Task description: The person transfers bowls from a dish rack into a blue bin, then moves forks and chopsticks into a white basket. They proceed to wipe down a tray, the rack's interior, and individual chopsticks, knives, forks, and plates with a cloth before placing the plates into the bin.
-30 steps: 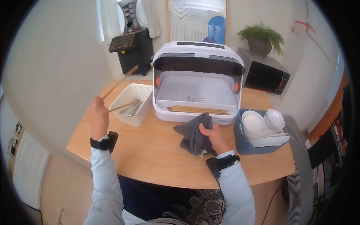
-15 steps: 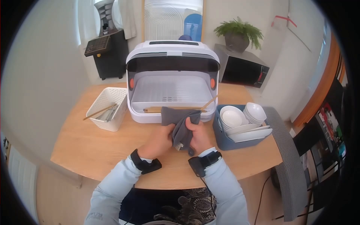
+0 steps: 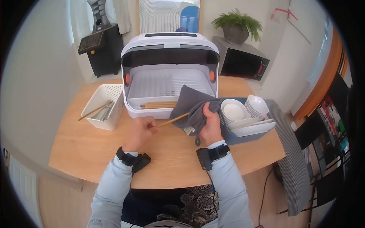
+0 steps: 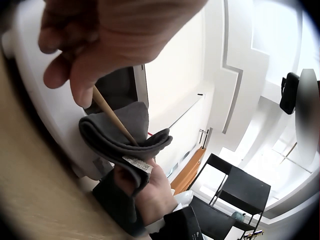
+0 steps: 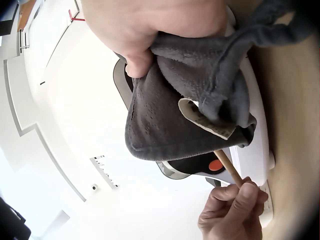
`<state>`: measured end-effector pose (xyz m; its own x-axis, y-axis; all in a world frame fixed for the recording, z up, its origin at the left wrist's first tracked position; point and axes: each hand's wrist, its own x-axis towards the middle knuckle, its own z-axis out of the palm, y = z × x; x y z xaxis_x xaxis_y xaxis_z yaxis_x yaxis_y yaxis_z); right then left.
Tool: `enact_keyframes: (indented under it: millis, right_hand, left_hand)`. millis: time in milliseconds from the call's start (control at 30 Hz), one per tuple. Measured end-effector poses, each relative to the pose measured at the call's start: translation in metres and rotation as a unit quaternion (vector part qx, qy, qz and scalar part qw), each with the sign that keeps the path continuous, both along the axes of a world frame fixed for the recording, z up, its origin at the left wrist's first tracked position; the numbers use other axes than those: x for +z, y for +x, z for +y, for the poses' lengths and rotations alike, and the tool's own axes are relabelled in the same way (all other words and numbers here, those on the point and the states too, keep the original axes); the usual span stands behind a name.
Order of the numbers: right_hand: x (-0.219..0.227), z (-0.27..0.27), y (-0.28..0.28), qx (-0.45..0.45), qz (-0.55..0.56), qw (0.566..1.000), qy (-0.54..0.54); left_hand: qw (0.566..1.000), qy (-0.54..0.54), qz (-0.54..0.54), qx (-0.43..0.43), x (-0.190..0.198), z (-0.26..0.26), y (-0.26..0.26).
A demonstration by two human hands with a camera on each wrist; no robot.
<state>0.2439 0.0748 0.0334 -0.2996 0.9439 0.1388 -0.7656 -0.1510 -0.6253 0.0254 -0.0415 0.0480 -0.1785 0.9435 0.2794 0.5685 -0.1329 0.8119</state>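
Note:
My left hand [image 3: 141, 133] pinches the end of a wooden chopstick [image 3: 172, 121] between thumb and fingers. The chopstick's other end disappears into a folded grey cloth [image 3: 190, 102], so that part is hidden. My right hand [image 3: 211, 127] grips the cloth, thumb on top, with a white label [image 5: 200, 117] hanging out of the fold. Behind the cloth stands a white dish box [image 3: 131, 108], its dark lid [image 3: 167, 57] raised. Several more chopsticks [image 3: 156, 105] lie along its front tray, partly covered by the cloth.
On the left, a white perforated basket [image 3: 93, 102] holds metal cutlery [image 3: 102, 113] and a chopstick [image 3: 93, 111]. A blue-grey bin [image 3: 243, 138] at the right carries white bowls [image 3: 232, 112] and plates [image 3: 253, 128]. A microwave [image 3: 243, 62] stands behind the table [image 3: 87, 152].
My left hand came from above the white basket to the cloth, bringing the chopstick, then drew back slightly left. The right hand still grips the cloth, now raised a little. The head view shifted.

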Motion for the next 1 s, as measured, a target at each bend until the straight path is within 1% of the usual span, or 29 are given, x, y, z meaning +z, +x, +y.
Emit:
enact_keyframes:
  millis: [100,200,233,333,367,433,533,567,633,733,767,800,867,967,1000]
  right_hand:
    - [0.003,-0.02,-0.014,0.058,-0.022,0.998,0.009]
    - [-0.012,-0.026,-0.029,0.164,-0.07,0.984,0.03]
    - [-0.015,-0.03,-0.033,0.16,-0.082,0.983,0.018]
    - [-0.01,-0.034,-0.035,0.114,-0.127,0.984,0.054]
    - [-0.004,-0.035,-0.033,0.106,-0.106,0.988,0.046]
    - [0.008,-0.033,-0.023,0.087,-0.066,0.994,0.03]
    - [0.017,-0.021,-0.005,0.0,-0.003,1.0,0.008]
    - [0.014,-0.013,0.0,-0.01,0.007,1.0,0.015]
    - [0.004,0.002,0.009,-0.028,0.027,0.999,0.031]
    - [0.006,-0.007,0.004,0.01,-0.003,0.999,0.04]
    - [0.018,-0.023,-0.006,0.009,-0.011,1.0,0.019]
    - [0.011,-0.027,-0.012,0.044,-0.041,0.998,0.024]
    - [-0.005,-0.036,-0.032,0.056,-0.127,0.988,0.062]
    - [-0.005,-0.036,-0.034,0.104,-0.124,0.984,0.069]
    - [-0.002,-0.037,-0.032,0.105,-0.098,0.988,0.054]
  left_hand:
    - [0.998,0.018,-0.043,-0.029,-0.013,0.006,0.006]
    - [0.995,0.027,-0.083,-0.046,-0.018,0.01,0.013]
    - [0.994,0.032,-0.097,-0.05,-0.02,0.01,0.015]
    - [0.988,0.021,-0.131,-0.075,-0.012,0.005,0.022]
    - [0.986,0.014,-0.14,-0.087,-0.007,0.004,0.022]
    - [0.975,-0.05,-0.179,-0.122,-0.005,0.005,0.017]
    - [0.953,-0.139,-0.213,-0.164,-0.004,0.005,0.001]
    - [0.945,-0.167,-0.22,-0.175,-0.003,0.005,-0.002]
    - [0.94,-0.18,-0.231,-0.173,0.0,0.004,-0.003]
    - [0.935,-0.184,-0.26,-0.158,-0.003,0.005,0.0]
    - [0.933,-0.183,-0.271,-0.151,-0.005,0.006,0.001]
    - [0.929,-0.175,-0.287,-0.153,-0.009,0.008,0.003]
    - [0.922,-0.158,-0.318,-0.156,-0.013,0.009,0.006]
    - [0.943,-0.14,-0.268,-0.141,-0.009,0.007,0.009]
    - [0.938,-0.127,-0.282,-0.156,-0.005,0.005,0.011]
